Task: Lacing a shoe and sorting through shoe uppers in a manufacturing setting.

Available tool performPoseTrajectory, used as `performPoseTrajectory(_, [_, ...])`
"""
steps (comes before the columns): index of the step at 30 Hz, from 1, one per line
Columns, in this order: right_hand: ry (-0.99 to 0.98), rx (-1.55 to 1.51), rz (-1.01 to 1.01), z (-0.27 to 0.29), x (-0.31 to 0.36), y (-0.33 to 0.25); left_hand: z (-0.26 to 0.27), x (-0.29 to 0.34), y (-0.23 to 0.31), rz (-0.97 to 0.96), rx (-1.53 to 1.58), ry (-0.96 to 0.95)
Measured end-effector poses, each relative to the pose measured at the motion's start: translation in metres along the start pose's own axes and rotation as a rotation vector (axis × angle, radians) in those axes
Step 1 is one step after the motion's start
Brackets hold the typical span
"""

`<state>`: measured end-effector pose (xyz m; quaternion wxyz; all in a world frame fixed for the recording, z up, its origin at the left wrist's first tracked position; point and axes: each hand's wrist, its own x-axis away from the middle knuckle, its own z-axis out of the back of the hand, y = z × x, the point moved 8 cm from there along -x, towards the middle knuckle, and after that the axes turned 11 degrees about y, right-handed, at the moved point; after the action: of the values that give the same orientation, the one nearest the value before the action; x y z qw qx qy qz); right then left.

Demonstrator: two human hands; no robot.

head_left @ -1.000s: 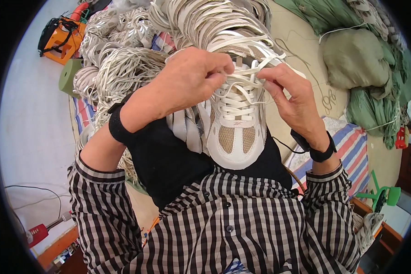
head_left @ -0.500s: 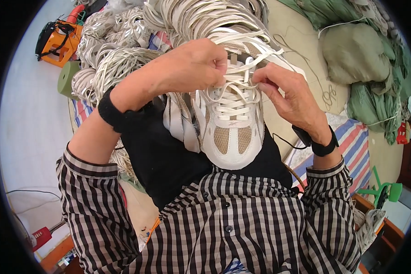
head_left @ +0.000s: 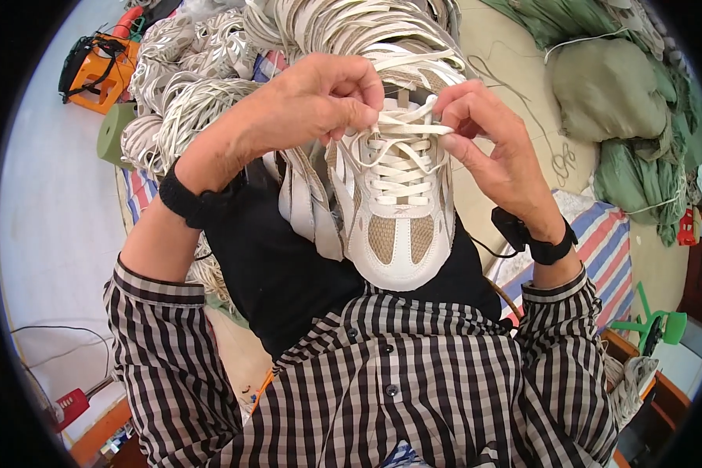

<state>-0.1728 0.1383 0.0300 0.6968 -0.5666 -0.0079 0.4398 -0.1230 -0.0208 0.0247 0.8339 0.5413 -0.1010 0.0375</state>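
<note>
A white and beige shoe upper [head_left: 400,273] lies toe toward me on my black-clad lap, its crisscrossed laces down the middle. Near the top of its opening, my left hand [head_left: 324,105] is closed in a pinch at the lace's left side. My right hand [head_left: 491,144] pinches the flat cream shoelace [head_left: 407,129] between thumb and fingers on the right. The lace runs across the upper between both hands. Other flat pale shoe parts [head_left: 308,207] hang beside the upper on its left.
A long stack of similar shoe uppers [head_left: 343,31] stretches away beyond my hands. Bundled laced pieces [head_left: 199,109] are heaped at the left, near an orange crate [head_left: 117,74]. Green sacks [head_left: 612,90] lie at right, above a striped sheet [head_left: 600,257].
Both hands have shifted slightly, the left one upward and a little left. A lace strand now shows stretched sideways to my right fingers. The shoe upper has barely moved.
</note>
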Motion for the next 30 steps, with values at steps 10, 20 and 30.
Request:
performPoseTrajectory(10, [-0.062,-0.303,-0.368,-0.004,0.007,0.018,-0.002,0.003,0.001,-0.055,0.166,-0.011])
performPoseTrajectory(20, [0.151,-0.076,-0.341,0.024,0.030,0.046,0.026,0.010,-0.009,-0.024,0.114,0.235])
performPoseTrajectory(30, [0.221,0.146,-0.020,0.018,0.014,0.010,0.022,0.022,0.003,-0.247,-0.205,0.366])
